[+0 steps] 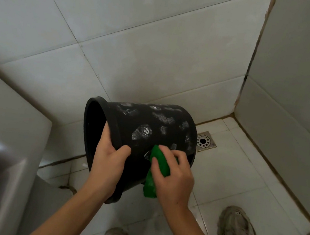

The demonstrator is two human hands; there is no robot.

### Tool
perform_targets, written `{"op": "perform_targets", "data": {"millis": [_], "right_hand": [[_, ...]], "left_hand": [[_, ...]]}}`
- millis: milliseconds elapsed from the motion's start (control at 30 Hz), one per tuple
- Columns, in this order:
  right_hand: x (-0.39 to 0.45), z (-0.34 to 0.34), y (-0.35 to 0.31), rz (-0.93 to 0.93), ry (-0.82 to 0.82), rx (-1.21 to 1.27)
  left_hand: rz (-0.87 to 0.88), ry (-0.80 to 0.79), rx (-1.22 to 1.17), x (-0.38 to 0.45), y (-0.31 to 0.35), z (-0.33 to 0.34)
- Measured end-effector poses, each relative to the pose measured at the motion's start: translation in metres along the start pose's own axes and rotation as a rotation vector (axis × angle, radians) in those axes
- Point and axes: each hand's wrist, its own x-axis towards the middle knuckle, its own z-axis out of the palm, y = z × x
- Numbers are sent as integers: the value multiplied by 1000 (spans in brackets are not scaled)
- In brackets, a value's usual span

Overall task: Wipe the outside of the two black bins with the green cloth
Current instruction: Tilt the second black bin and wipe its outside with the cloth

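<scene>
A round black bin [149,124] is held off the floor, tipped on its side with its mouth to the left. White smudges mark its outer wall. My left hand [109,159] grips the bin's rim, fingers inside and thumb on the outside. My right hand [173,176] holds a bunched green cloth [158,165] against the bin's lower side near its base. Only one bin is in view.
Tiled walls meet in a corner at the right. A metal floor drain [204,142] lies just beyond the bin's base. A white fixture [8,136] fills the left side. My two shoes [237,232] stand on the tiled floor below.
</scene>
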Motion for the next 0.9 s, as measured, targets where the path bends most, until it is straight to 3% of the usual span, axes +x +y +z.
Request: {"op": "perform_targets", "data": {"millis": [133,300,467,633,800,900], "right_hand": [[6,3,-12,103,50,21],[-7,-3,-23,-168,-63,-20],[15,-2,-15,79,-10,-41],[-5,-6,-24,-209,-109,-7],[23,-5,-12,154,-46,-52],[17,-12,-33,32,-103,-101]], "left_hand": [[1,15,-37,-1,-3,3],[-17,17,-80,-2,-3,0],[-23,21,-71,-2,-2,4],[-24,13,-97,1,0,1],[-29,16,-104,-1,2,5],[-28,10,-118,-2,3,7]]}}
